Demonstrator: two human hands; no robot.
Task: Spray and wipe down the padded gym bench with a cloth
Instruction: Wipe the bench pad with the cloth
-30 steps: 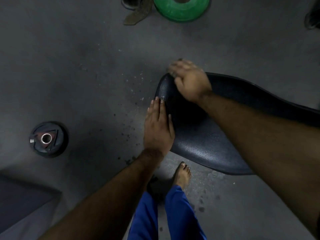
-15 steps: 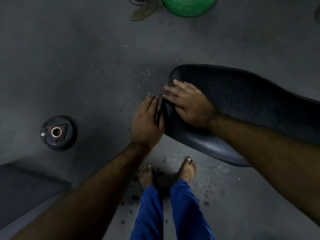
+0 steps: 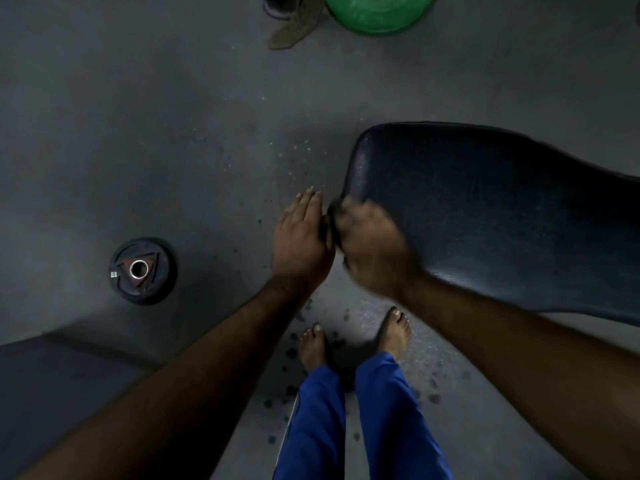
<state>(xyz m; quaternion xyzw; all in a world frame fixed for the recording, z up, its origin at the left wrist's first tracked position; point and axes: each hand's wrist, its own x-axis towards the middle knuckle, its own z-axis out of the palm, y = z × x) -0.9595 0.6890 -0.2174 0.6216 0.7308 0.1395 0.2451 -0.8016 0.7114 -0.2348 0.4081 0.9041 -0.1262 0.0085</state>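
Resting at the padded bench's (image 3: 485, 216) near-left corner: right hand (image 3: 372, 252), blurred, fingers curled round a dark cloth (image 3: 334, 220). Left hand (image 3: 301, 244), fingers straight, just beside that corner, touching the right hand.

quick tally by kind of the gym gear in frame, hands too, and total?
Weight plates: 2, green plate and black plate
Padded bench: 1
Hands: 2, left hand, right hand
Total: 5
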